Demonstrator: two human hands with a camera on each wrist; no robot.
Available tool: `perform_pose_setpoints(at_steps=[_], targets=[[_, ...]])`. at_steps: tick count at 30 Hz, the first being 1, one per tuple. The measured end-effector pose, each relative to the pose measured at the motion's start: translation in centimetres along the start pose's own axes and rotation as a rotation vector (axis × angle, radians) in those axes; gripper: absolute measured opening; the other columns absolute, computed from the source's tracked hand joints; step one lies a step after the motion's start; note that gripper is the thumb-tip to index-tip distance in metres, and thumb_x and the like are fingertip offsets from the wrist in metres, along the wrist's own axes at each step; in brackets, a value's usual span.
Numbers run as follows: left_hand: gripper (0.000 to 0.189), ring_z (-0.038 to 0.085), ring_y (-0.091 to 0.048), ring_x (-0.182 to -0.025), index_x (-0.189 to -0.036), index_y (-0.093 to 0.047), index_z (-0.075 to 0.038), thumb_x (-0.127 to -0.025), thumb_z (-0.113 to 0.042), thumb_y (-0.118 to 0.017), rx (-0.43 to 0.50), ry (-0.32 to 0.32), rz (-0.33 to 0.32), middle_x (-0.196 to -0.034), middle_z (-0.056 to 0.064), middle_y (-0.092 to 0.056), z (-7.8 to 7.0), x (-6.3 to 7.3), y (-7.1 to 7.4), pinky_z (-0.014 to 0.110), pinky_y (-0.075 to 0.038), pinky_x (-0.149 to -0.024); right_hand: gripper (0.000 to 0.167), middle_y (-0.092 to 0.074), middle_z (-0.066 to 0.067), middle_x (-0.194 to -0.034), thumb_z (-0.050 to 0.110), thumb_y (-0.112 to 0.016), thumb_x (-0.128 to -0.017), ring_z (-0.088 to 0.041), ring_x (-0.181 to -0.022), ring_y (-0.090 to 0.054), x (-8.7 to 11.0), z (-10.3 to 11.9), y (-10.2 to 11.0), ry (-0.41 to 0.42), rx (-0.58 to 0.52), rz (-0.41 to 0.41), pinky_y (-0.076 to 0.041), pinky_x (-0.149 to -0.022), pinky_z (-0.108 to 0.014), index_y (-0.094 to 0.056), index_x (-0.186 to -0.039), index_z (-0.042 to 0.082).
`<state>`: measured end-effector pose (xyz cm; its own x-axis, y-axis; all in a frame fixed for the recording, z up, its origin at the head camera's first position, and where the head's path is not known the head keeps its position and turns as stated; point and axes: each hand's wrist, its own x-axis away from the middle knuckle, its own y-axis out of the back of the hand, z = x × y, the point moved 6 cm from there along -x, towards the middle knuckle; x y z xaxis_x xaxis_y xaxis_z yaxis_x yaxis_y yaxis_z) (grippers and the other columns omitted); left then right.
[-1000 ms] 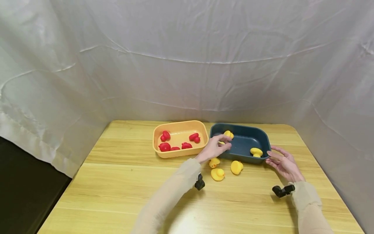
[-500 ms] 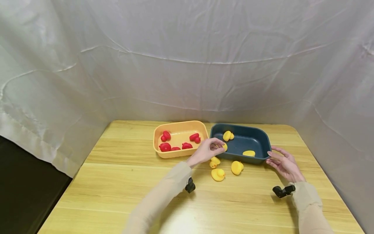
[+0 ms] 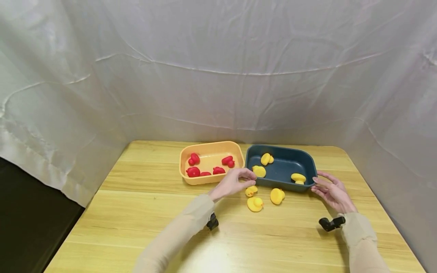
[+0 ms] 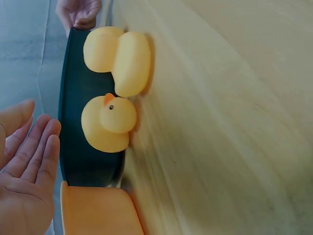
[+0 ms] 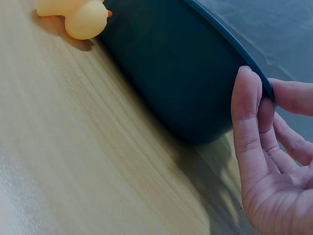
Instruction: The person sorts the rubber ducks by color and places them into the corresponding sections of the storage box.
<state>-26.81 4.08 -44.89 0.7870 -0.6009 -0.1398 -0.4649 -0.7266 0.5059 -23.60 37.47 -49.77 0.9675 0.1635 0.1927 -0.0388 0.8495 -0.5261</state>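
My left hand (image 3: 237, 181) hovers by the near left corner of the dark blue bin (image 3: 285, 185), fingers loosely bent and holding nothing. In the left wrist view its fingers (image 4: 43, 142) are apart from the ducks. My right hand (image 5: 274, 156) pinches the bin's rim at the near right corner between thumb and fingers. Inside the bin lie three yellow rubber ducks: one at the back left (image 3: 266, 159), one at the front left (image 3: 259, 171), one at the right (image 3: 298, 178). Three more are on the table in front: a small-looking duck (image 3: 250, 191), a sideways duck (image 3: 255, 204) and another duck (image 3: 277, 196).
An orange bin (image 3: 208, 180) with several red rubber ducks (image 3: 193, 171) stands directly left of the blue bin. Both sit near the back edge of the wooden table (image 3: 136, 212). A pale curtain (image 3: 218, 94) hangs behind and at both sides.
My left hand has drawn back from over the blue bin, leftward and nearer. The right duck in the bin rocked left and back. My right hand stays at the rim.
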Motion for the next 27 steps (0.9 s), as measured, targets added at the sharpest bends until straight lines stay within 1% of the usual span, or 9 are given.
perform_pose_setpoints(at_steps=[3, 6, 9, 14, 17, 22, 27], targets=[[0.025, 0.021, -0.069, -0.109, -0.117, -0.070, -0.001, -0.096, -0.015, -0.070, -0.033, 0.003, 0.023, -0.116, 0.012, -0.074, 0.3, 0.4, -0.1, 0.029, -0.055, -0.101, 0.030, -0.075, -0.007, -0.091, -0.002, -0.049, -0.103, -0.020, -0.078, -0.075, 0.0, 0.0, 0.0, 0.003, 0.003, 0.000, -0.064, -0.078, -0.029, -0.067, -0.119, 0.016], [0.027, 0.022, -0.067, -0.114, -0.119, -0.070, -0.004, -0.095, -0.018, -0.070, -0.047, 0.029, 0.047, -0.120, 0.011, -0.073, 0.7, 0.9, -0.2, 0.032, -0.053, -0.106, 0.031, -0.075, -0.007, -0.091, -0.002, -0.048, -0.103, -0.020, -0.078, -0.075, 0.0, 0.0, 0.0, 0.007, 0.003, 0.003, -0.064, -0.078, -0.029, -0.067, -0.119, 0.016], [0.030, 0.023, -0.066, -0.115, -0.119, -0.070, -0.008, -0.094, -0.023, -0.073, -0.041, 0.046, 0.074, -0.120, 0.009, -0.073, 1.1, 1.3, -0.4, 0.037, -0.052, -0.106, 0.031, -0.075, -0.007, -0.091, -0.002, -0.048, -0.103, -0.020, -0.078, -0.075, 0.0, 0.0, 0.0, 0.010, 0.004, 0.006, -0.064, -0.078, -0.029, -0.067, -0.119, 0.016], [0.038, 0.027, -0.065, -0.117, -0.122, -0.069, -0.009, -0.090, -0.027, -0.077, -0.004, 0.027, 0.140, -0.122, 0.010, -0.072, 1.0, 1.9, -0.7, 0.046, -0.053, -0.106, 0.031, -0.075, -0.007, -0.091, -0.002, -0.048, -0.103, -0.020, -0.079, -0.075, 0.0, 0.0, 0.0, 0.013, 0.007, 0.009, -0.064, -0.078, -0.028, -0.067, -0.120, 0.016], [0.043, 0.026, -0.066, -0.118, -0.125, -0.068, -0.007, -0.088, -0.027, -0.079, -0.005, 0.008, 0.182, -0.124, 0.010, -0.072, 1.0, 2.2, -1.1, 0.045, -0.053, -0.107, 0.031, -0.074, -0.007, -0.092, -0.002, -0.049, -0.103, -0.019, -0.079, -0.075, 0.0, 0.0, 0.0, 0.014, 0.011, 0.008, -0.064, -0.078, -0.028, -0.067, -0.120, 0.016], [0.048, 0.022, -0.066, -0.120, -0.129, -0.067, -0.006, -0.088, -0.029, -0.079, -0.039, -0.015, 0.239, -0.127, 0.010, -0.071, 1.0, 2.6, -1.7, 0.039, -0.052, -0.108, 0.030, -0.074, -0.007, -0.092, -0.001, -0.049, -0.103, -0.019, -0.079, -0.075, 0.1, 0.0, 0.0, 0.013, 0.020, 0.001, -0.064, -0.077, -0.027, -0.067, -0.120, 0.016], [0.052, 0.022, -0.066, -0.120, -0.132, -0.065, -0.005, -0.088, -0.029, -0.079, -0.074, -0.038, 0.264, -0.130, 0.009, -0.070, 1.0, 2.8, -2.1, 0.035, -0.053, -0.107, 0.030, -0.074, -0.007, -0.091, -0.001, -0.049, -0.103, -0.019, -0.078, -0.075, 0.1, 0.0, -0.1, 0.011, 0.022, -0.007, -0.064, -0.077, -0.027, -0.067, -0.119, 0.016]])
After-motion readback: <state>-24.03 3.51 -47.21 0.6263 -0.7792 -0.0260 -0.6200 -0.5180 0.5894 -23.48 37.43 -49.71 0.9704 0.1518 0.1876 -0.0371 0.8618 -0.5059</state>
